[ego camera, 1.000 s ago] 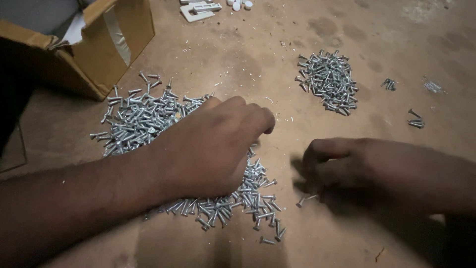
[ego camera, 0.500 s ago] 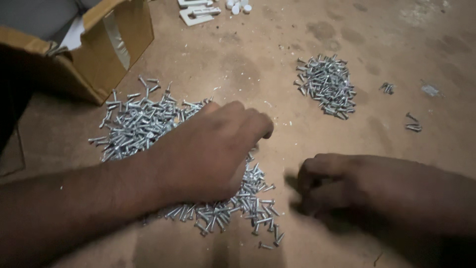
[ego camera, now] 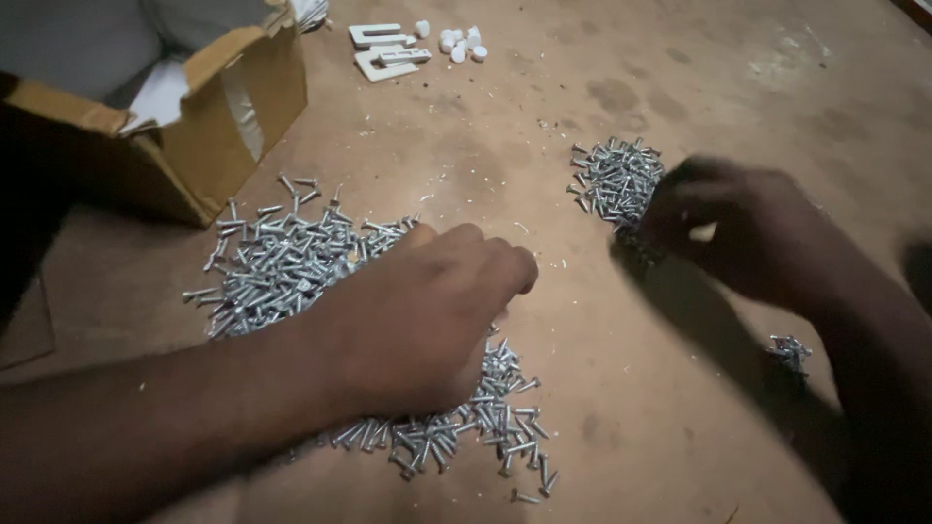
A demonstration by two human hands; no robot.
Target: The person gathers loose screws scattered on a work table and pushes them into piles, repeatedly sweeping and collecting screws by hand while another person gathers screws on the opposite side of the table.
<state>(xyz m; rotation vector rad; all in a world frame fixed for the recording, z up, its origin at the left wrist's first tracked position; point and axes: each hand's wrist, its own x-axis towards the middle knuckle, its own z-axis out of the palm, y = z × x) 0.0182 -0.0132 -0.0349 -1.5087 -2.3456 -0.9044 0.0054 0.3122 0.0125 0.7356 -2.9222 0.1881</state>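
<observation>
At the table's far left corner stands an open cardboard box [ego camera: 209, 126], its flap up. Just beside it the big screw heap [ego camera: 291, 267] spreads toward the near edge, and the left hand [ego camera: 427, 320] lies knuckles-up across its middle, fingers curled down into the screws — whether they pinch any is hidden. White plastic bits [ego camera: 417, 44] sit at the far edge, well apart from both hands.

Further right lies the small screw pile [ego camera: 614, 180]. The right hand [ego camera: 748, 238] now touches its near-right side, blurred, fingers bunched together; a second ago it rested low, close to the left hand by the big heap's near end. That shift suggests screws picked from the heap are being carried over and dropped on the small pile — sorting seems well short of done, since the heap stays far larger. A few stray screws [ego camera: 788, 349] lie under the right wrist, toward the right edge.
</observation>
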